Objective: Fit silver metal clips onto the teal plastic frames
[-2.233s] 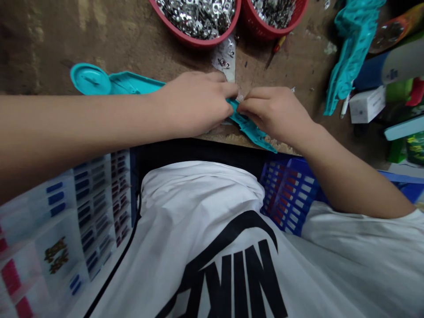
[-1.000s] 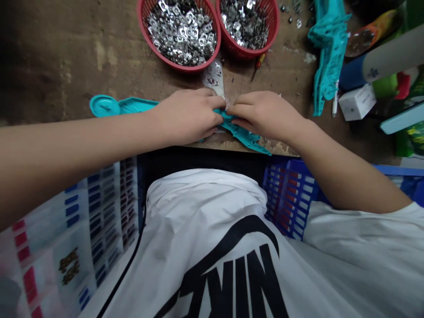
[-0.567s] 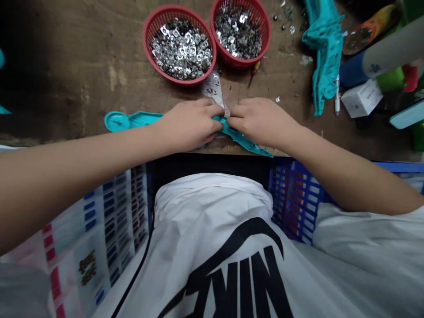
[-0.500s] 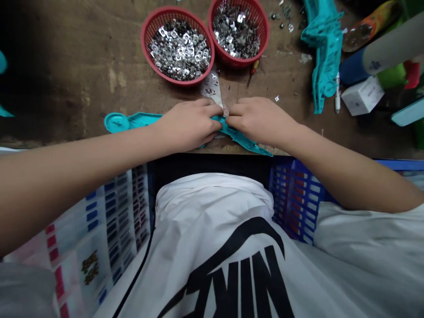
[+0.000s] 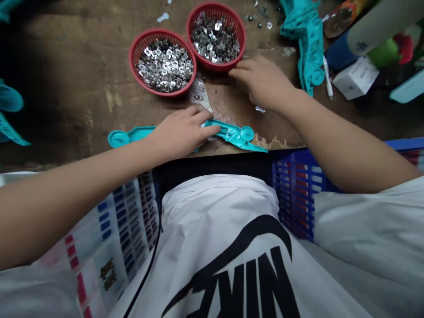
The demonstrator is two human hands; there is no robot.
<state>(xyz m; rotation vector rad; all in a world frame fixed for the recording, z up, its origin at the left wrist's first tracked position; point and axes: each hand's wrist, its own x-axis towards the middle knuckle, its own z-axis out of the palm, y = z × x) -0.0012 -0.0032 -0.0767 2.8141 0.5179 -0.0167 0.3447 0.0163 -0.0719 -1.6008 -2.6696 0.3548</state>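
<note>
My left hand (image 5: 183,132) lies over the middle of a long turquoise plastic part (image 5: 233,132) at the table's front edge. Its thumb and fingers hold the part, and the palm covers some of it. A round end of the part shows on each side of the hand. My right hand (image 5: 266,84) is off the part, by the lower right rim of the right red basket (image 5: 216,66). Its fingers stretch out to the left, slightly blurred, and I see nothing held in them. Small metal clips fill this basket and the left red basket (image 5: 162,92).
More turquoise parts (image 5: 306,44) are stacked at the right, beside a white pen (image 5: 327,81) and a small white box (image 5: 356,77). Other turquoise pieces (image 5: 9,97) lie at far left. Loose metal bits dot the wooden table (image 5: 82,88). A blue crate (image 5: 294,194) stands below the edge.
My right hand has left the turquoise part and moved up to the right basket's rim. The left hand stays on the part. The view has shifted slightly.
</note>
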